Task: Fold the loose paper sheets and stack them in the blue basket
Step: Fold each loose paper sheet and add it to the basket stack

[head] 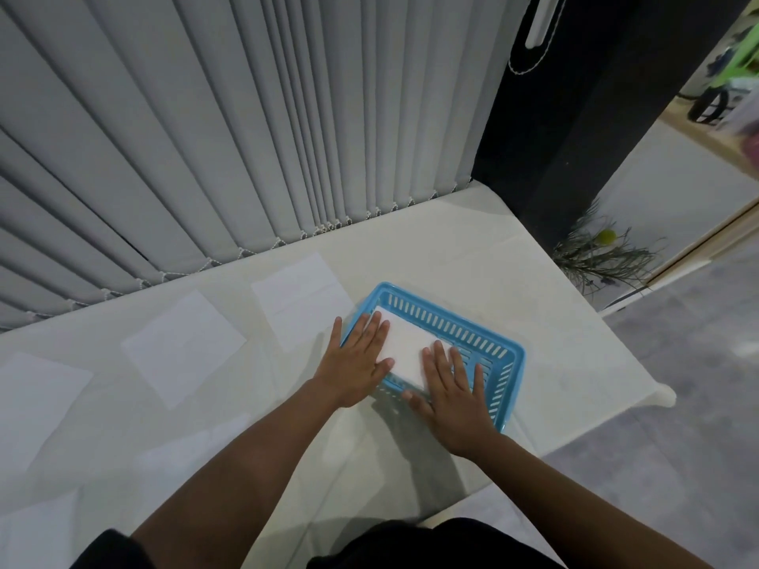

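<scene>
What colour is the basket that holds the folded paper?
Light blue basket, clearest in the head view.

Head view, looking steeply down, close over table [534,281].

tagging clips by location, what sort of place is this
Probably a room in a home, though an office is possible. Grey vertical blinds hang behind a table under a pale cloth, a dried plant sprig sits on the floor, and a green wheeled toy shows through the doorway.

Dim, cool indoor light, soft shadows, wide-angle bending, perhaps motion blur top right.
</scene>
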A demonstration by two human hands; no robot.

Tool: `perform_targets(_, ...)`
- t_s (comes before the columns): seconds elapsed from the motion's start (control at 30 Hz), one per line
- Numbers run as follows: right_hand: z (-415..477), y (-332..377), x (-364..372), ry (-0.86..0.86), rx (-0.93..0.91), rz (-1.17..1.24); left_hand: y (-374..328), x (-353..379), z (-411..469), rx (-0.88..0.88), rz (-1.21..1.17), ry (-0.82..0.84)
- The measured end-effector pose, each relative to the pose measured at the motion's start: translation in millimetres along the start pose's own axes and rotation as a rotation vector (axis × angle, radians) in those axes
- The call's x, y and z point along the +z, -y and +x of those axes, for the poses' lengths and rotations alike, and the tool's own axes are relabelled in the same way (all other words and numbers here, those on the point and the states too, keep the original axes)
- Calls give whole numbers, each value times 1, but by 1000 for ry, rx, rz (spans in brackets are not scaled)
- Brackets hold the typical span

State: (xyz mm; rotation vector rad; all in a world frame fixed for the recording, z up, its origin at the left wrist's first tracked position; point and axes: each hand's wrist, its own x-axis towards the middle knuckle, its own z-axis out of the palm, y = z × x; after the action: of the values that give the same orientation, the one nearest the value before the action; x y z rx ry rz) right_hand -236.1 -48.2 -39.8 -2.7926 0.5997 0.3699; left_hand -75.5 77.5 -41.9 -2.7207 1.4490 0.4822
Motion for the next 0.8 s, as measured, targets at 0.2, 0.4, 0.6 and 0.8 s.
perform_targets(0.2, -4, 5, -8, -23, 40, 24, -2, -4, -5, 10, -7, -59)
perform_targets(0.4, 39, 20, -49, -90, 6, 47, 50, -4, -8, -269, -244, -210)
perform_targets(0.6, 123, 52, -62, -72, -155, -73, 111, -14, 0, -548, -296, -173)
perform_targets(0.8, 192, 101, -65, 23, -232, -155, 144, -32, 13, -647, -341, -109)
